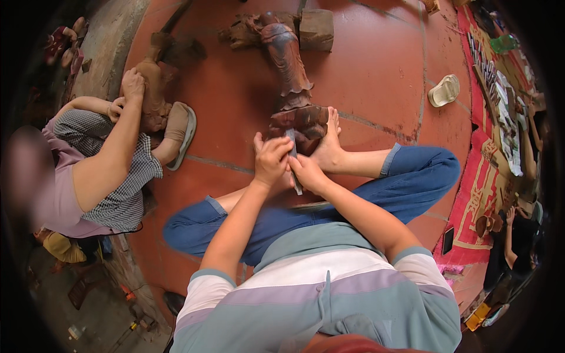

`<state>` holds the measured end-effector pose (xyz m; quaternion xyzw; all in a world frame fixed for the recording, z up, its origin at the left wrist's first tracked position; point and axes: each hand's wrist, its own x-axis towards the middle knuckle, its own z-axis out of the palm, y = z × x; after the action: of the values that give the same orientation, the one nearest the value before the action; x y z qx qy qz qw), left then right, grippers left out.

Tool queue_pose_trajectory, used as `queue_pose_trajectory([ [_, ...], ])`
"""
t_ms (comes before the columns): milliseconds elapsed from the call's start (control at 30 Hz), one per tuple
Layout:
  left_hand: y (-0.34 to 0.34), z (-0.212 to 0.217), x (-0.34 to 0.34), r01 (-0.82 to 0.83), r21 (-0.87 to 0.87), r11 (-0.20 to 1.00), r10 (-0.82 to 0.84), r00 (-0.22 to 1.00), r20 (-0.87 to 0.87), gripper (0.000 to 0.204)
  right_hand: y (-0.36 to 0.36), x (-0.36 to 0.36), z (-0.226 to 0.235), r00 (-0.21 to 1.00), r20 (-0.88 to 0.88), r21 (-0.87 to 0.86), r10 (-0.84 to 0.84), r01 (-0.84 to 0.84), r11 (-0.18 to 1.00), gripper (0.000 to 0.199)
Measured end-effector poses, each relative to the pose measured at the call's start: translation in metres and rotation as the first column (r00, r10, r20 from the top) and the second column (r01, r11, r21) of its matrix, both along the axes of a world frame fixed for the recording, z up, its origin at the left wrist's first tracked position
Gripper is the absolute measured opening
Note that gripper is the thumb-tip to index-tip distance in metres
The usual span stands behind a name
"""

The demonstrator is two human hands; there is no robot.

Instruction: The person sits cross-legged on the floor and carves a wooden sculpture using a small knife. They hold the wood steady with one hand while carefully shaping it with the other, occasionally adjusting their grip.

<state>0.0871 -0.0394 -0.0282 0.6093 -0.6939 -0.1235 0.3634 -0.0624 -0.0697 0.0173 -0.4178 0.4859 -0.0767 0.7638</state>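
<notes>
a person [253, 306] in a striped shirt sits on a red tiled floor [376, 76], legs bent outward in blue trousers [406, 182]. the landmark is a long carved wooden figure [287, 62], lying straight ahead, its broad base toward the lap. at the carved wooden figure's near end, 2 bare hands share a flat metal tool [297, 187]: the left hand [272, 161] has its fingers curled over the middle, and the right hand [308, 173] pinches it lower down. the tool's far end meets the base in view, though i cannot tell whether it touches. a bare foot [331, 147] rests against the base's right side. beside the carved wooden figure's far end sits a wood block [316, 29]. left of the carved wooden figure, a co-worker's hand [133, 84] rests on a paler carving [152, 88]. to its right are 1 pale sandal [444, 91] and, farther out, a red patterned mat [471, 220].
</notes>
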Motion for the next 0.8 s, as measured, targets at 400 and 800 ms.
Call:
queue_pose_trajectory([
  [400, 0.007, -0.006, 0.002, -0.065, 0.046, 0.997, 0.064, 0.998, 0.015, 0.029, -0.006, 0.004, 0.01, 0.994, -0.066, -0.051, 0.089, -0.092, 0.994, 0.03],
  [800, -0.018, 0.01, 0.004, -0.042, -0.047, 0.998, 0.04, 0.998, -0.04, 0.03, 0.001, 0.018, -0.033, 0.997, 0.045, -0.725, -0.059, 0.074, 0.685, 0.031],
])
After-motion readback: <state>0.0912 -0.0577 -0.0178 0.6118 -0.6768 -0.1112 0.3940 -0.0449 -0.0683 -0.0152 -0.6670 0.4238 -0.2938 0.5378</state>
